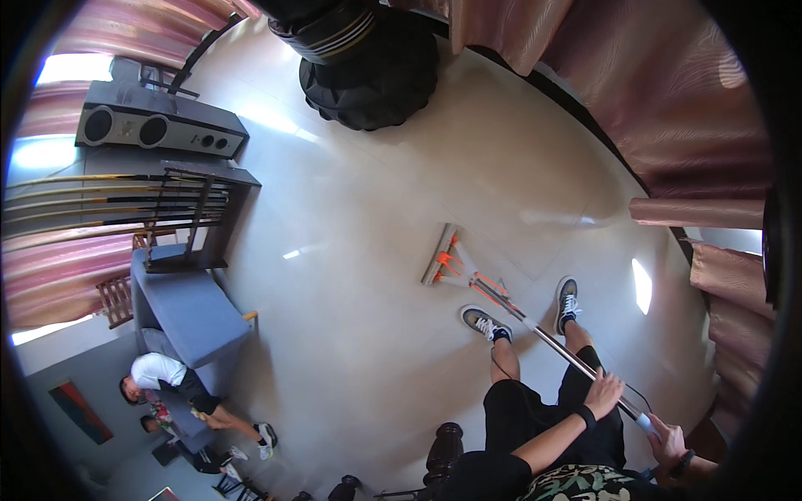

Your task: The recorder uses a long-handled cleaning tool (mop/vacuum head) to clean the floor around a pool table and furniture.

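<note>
A sponge mop with a grey head, orange clips and a metal pole rests its head on the pale tiled floor, ahead of the person's shoes. My left hand, with a black wristband, is on the middle of the pole. Lower down, close to the body, my right hand grips the pale grip at the pole's end. The pole runs diagonally between the two shoes. Which fingers wrap fully round the pole is partly hidden.
A black punching bag base stands at the top. Pink curtains hang at right. A speaker, a rack of billiard cues and a blue sofa line the left, with people seated beyond. Dark turned wooden posts stand near the bottom.
</note>
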`<action>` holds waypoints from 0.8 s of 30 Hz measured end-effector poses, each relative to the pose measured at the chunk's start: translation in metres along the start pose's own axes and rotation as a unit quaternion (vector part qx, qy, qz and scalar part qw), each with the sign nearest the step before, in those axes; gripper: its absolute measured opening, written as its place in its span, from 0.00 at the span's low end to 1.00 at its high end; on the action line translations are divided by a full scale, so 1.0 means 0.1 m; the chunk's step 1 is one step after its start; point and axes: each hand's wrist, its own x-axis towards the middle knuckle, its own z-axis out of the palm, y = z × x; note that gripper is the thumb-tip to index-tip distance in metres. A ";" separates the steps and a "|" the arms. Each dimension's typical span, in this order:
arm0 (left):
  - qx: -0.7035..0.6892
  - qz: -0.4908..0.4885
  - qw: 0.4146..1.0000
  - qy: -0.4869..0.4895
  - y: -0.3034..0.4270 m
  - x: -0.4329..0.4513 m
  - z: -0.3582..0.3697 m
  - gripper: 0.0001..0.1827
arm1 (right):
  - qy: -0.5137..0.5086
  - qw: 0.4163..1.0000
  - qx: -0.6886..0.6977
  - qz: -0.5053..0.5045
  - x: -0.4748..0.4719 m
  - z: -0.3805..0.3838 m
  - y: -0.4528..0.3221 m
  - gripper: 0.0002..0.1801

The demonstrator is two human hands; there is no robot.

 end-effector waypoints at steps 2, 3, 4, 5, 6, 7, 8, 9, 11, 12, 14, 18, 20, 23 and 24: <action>-0.018 0.001 1.000 0.015 -0.04 0.02 0.05 0.06 | 0.012 1.000 -0.011 -0.016 -0.03 -0.12 -0.09 0.22; -0.020 -0.004 0.999 0.027 -0.11 0.02 0.00 0.06 | 0.015 1.000 -0.022 -0.016 0.05 -0.14 -0.09 0.22; -0.053 0.008 0.997 0.050 -0.22 0.07 -0.10 0.05 | 0.027 0.999 -0.018 -0.039 0.13 -0.13 -0.07 0.22; -0.046 -0.023 0.998 0.048 -0.43 0.00 -0.35 0.04 | 0.021 0.995 -0.006 -0.101 0.40 -0.12 -0.13 0.22; -0.066 -0.011 0.997 0.023 -0.44 0.11 -0.52 0.03 | 0.049 0.996 -0.023 -0.071 0.36 -0.11 -0.18 0.21; -0.091 -0.039 0.988 0.115 -0.61 0.07 -0.59 0.03 | 0.044 0.995 -0.039 -0.078 0.53 -0.13 -0.40 0.22; -0.055 -0.090 0.987 0.122 -0.92 0.02 -0.69 0.01 | 0.030 0.993 -0.038 -0.105 0.83 -0.10 -0.57 0.22; -0.056 -0.090 0.978 0.179 -1.24 -0.11 -0.95 0.01 | -0.003 0.994 -0.060 -0.093 1.15 -0.06 -0.83 0.21; 0.037 -0.132 0.973 0.184 -2.04 -0.49 -1.31 0.06 | -0.063 0.991 -0.053 -0.108 1.80 0.12 -1.46 0.21; 0.071 -0.180 0.959 0.207 -2.32 -0.66 -1.52 0.09 | -0.069 0.988 -0.031 -0.132 2.06 0.28 -1.71 0.23; 0.125 -0.219 0.929 0.270 -2.90 -0.91 -1.82 0.14 | -0.062 0.981 -0.055 -0.174 2.55 0.62 -2.10 0.21; 0.217 -0.323 0.885 0.256 -3.30 -1.45 -2.57 0.22 | -0.038 0.968 0.037 -0.247 3.20 1.12 -3.20 0.22; 0.223 -0.346 0.873 0.262 -3.36 -1.64 -2.75 0.23 | -0.038 0.970 0.022 -0.240 3.15 1.20 -3.58 0.21; 0.243 -0.369 0.857 0.265 -3.35 -1.72 -2.70 0.25 | -0.023 0.966 0.013 -0.256 3.11 1.25 -3.50 0.21; 0.264 -0.353 0.858 0.266 -3.32 -1.70 -2.58 0.25 | -0.008 0.962 0.020 -0.273 3.11 1.27 -3.38 0.21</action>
